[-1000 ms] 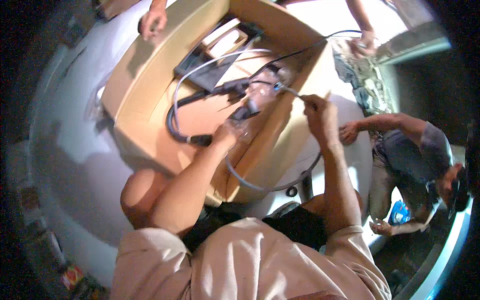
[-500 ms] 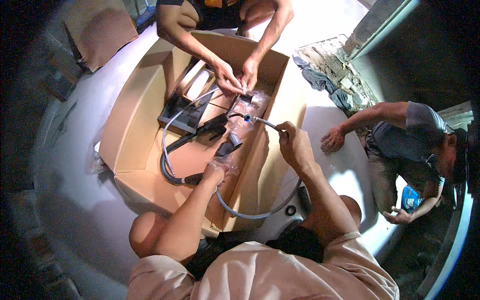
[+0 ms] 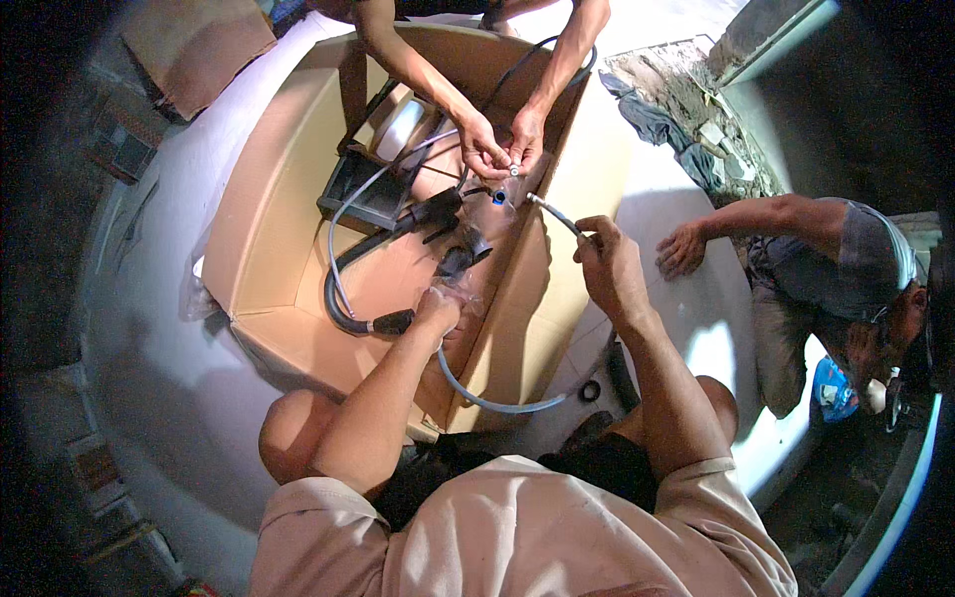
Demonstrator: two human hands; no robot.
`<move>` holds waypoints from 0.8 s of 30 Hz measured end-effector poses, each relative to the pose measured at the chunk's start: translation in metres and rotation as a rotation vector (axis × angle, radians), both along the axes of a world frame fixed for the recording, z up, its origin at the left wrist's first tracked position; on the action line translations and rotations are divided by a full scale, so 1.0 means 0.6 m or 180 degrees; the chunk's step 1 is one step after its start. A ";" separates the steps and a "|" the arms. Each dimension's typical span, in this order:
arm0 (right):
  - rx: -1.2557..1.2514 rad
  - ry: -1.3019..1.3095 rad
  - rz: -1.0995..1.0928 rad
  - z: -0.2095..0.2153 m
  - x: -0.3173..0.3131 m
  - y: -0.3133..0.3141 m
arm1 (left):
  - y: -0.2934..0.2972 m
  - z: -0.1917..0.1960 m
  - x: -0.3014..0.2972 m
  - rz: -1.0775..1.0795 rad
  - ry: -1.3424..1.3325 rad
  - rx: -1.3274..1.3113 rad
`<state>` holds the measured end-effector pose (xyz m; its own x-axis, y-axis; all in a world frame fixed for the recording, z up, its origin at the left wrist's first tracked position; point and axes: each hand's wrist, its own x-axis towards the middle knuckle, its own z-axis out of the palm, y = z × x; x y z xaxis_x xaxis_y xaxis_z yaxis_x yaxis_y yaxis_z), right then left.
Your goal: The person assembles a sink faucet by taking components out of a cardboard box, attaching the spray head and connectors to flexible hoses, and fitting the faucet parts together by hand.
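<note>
My right hand [image 3: 610, 261] pinches a thin grey hose [image 3: 563, 220] near its end, and the hose's pale tip points toward a small fitting with a blue ring [image 3: 498, 197]. My left hand [image 3: 438, 312] is closed around crumpled clear plastic [image 3: 466, 296], just below a black fitting [image 3: 463, 261]; its fingers are partly hidden. A slack loop of hose [image 3: 497, 403] hangs below that hand. Across the box, a co-worker's two hands [image 3: 502, 154] hold a small silvery fitting [image 3: 513, 170]. A thick black hose [image 3: 335, 303] curves through the box to the left.
The open cardboard box [image 3: 261, 214] stands before my knees, with a black tray [image 3: 373, 189] inside. A black ring [image 3: 589, 391] lies on the floor by my right leg. At right crouches another person [image 3: 816, 264], beside a blue package [image 3: 834, 388]. Rubble [image 3: 696, 109] lies behind.
My right hand and its hose end have shifted slightly right. The co-worker's hands have moved right and nearer. The person at right has drawn one hand back toward the blue package.
</note>
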<state>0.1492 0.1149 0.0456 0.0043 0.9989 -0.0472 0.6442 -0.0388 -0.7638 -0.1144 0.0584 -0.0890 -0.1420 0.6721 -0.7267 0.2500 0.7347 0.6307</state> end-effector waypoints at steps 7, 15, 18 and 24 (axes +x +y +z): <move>-0.1027 0.1821 -0.0540 -0.030 -0.011 0.015 | 0.005 0.013 -0.004 0.0139 -0.0059 -0.0113; -0.0898 0.2159 -0.0466 -0.061 -0.021 0.029 | 0.002 0.002 -0.007 0.0098 -0.0253 -0.0127; -0.0948 0.2242 -0.0478 -0.061 -0.025 0.031 | -0.001 -0.007 -0.021 0.0123 -0.0295 -0.0142; -0.0900 0.2322 -0.0519 -0.071 -0.021 0.039 | 0.006 0.010 -0.016 0.0041 -0.0250 -0.0167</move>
